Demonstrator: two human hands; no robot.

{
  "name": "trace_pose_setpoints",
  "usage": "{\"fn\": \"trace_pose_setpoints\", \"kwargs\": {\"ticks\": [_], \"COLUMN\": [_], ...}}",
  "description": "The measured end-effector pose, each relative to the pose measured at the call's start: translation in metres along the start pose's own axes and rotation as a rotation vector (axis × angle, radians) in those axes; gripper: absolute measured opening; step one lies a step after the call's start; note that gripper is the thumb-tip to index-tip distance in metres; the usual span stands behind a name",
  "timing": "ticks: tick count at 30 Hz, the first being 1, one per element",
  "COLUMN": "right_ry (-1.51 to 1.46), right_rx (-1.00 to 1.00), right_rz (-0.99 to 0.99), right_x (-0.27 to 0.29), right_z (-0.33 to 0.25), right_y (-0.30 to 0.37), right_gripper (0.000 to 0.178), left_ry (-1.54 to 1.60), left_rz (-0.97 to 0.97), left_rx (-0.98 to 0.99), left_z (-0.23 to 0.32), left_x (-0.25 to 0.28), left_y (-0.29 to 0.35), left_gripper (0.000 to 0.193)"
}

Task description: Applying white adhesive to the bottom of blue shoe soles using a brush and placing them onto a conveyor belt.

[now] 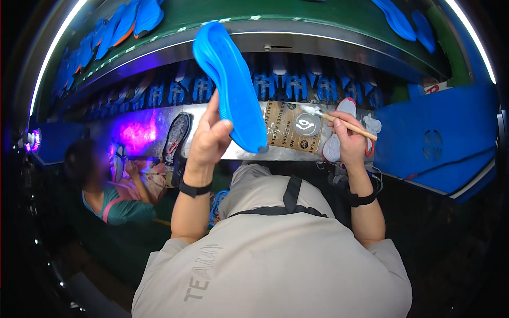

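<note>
My left hand (208,139) grips a blue shoe sole (233,87) by its left edge and holds it up, tilted, above the metal bench. The thumb lies along the near side; part of the fingers is hidden behind the sole. In my right hand (348,142) is a brush (361,132) with a wooden handle, its white-coated bristles pointing left. Those bristles are over the far edge of a round dish (313,126), which holds something white. Whether they touch it, I cannot tell. Under the dish lies a printed brown sheet (280,126).
White-and-red shoes (347,106) stand beside my right hand. A dark shoe upper (177,132) lies left on the metal bench (207,112). Blue soles (148,16) rest on the green conveyor (222,10) above. At left sits a co-worker (114,196); a blue panel (435,138) bounds the right.
</note>
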State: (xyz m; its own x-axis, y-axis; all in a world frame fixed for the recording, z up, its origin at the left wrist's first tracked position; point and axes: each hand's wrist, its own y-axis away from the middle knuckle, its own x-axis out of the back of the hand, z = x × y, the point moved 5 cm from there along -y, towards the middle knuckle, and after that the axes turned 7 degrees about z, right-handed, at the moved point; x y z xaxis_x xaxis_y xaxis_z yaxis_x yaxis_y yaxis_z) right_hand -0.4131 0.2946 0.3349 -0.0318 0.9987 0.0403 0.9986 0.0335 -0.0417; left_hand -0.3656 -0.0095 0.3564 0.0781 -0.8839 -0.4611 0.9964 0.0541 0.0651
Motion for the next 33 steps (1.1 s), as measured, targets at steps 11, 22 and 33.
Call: {"fn": "trace_pose_setpoints", "kwargs": {"ticks": [11,22,33], "right_ry": [-0.011,0.198,0.217], "right_rx": [0.234,0.476,0.363], "right_rz": [-0.112,-0.143,-0.235], "right_x": [-0.045,-0.034,-0.032], "right_z": [-0.067,-0.084,-0.095], "right_y": [-0.014,0.010,0.033], "right_gripper": [0.016,0.015,0.013], "left_ry": [0.199,0.180,0.151], "left_rz": [-0.066,-0.084,-0.055], "left_rx": [0.250,0.260,0.195], "left_z": [-0.020,-0.015,-0.009], "left_x": [-0.050,-0.055,-0.047], "left_y": [0.041,0.045,0.041], "left_gripper": [0.102,0.099,0.102]}}
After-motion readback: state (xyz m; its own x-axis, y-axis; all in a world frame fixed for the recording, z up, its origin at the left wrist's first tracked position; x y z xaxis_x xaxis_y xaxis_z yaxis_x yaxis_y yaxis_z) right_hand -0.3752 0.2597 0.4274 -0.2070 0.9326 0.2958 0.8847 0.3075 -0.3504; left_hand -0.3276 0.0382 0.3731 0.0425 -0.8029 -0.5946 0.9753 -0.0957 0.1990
